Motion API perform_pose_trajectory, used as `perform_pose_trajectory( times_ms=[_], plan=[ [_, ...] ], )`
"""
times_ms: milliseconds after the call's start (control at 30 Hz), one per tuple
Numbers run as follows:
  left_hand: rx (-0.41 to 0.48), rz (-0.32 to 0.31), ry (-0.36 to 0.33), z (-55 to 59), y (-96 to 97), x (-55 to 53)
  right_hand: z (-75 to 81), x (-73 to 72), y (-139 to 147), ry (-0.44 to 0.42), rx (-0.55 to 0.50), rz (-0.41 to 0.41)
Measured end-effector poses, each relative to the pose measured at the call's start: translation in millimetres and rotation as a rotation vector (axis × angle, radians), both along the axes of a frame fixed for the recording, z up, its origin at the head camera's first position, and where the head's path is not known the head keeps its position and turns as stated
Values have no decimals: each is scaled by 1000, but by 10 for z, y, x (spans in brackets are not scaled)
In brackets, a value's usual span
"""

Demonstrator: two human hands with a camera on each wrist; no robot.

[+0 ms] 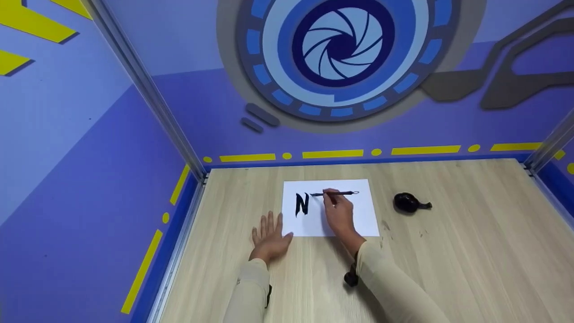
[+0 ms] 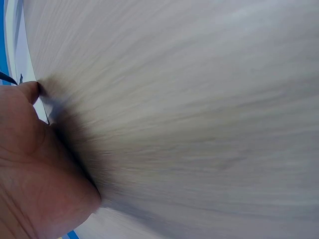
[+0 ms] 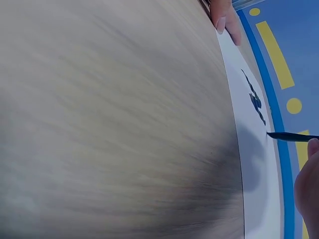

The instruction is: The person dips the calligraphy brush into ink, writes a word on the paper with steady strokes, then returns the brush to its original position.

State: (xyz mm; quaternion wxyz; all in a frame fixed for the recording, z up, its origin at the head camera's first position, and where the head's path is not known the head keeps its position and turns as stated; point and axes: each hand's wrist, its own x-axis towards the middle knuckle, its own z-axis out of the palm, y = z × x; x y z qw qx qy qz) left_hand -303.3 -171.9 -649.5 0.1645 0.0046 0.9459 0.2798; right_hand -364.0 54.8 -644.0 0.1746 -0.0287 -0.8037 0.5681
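A dark brush (image 1: 346,193) is pinched between the thumb and fingers of the right hand (image 1: 339,216), over the white paper (image 1: 364,220); whether its tip touches cannot be told. A black N (image 1: 302,204) is painted on the paper's left part, just beside the tip. At the paper's lower left corner, the left hand (image 1: 271,241) is spread, nothing gripped. Right of the paper, a black gourd-shaped object (image 1: 406,203) is set on the wooden table (image 1: 462,260).

Paper (image 1: 363,220): white, with black N (image 1: 302,204). Brush (image 1: 343,193): dark brown. Vessel (image 1: 406,203): black. Table (image 1: 471,233): pale wood grain. Sleeves (image 1: 394,280): beige. Wall (image 1: 188,98): blue-purple, yellow dashes (image 1: 332,154) and dots (image 1: 287,155).
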Motion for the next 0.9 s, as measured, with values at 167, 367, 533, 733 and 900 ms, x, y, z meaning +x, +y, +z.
perform_pose_trajectory(
  times_ms=[167, 367, 533, 733, 900],
  plan=[
    [-13, 0, -11, 9, 8, -4, -1, -2, 7, -4, 23, 0],
    [-31, 0, -13, 50, 8, 2, -11, -7, 5, 7, 18, 19],
    [-60, 1, 5, -158, -24, -70, -23, -6, 12, 35, 14, 25],
    [-65, -1, 7, -289, -49, -132, -37, 3, 23, 52, 21, 26],
    [-69, -5, 4, -233, -34, -101, -39, 10, 44, 50, 18, 35]
  ],
)
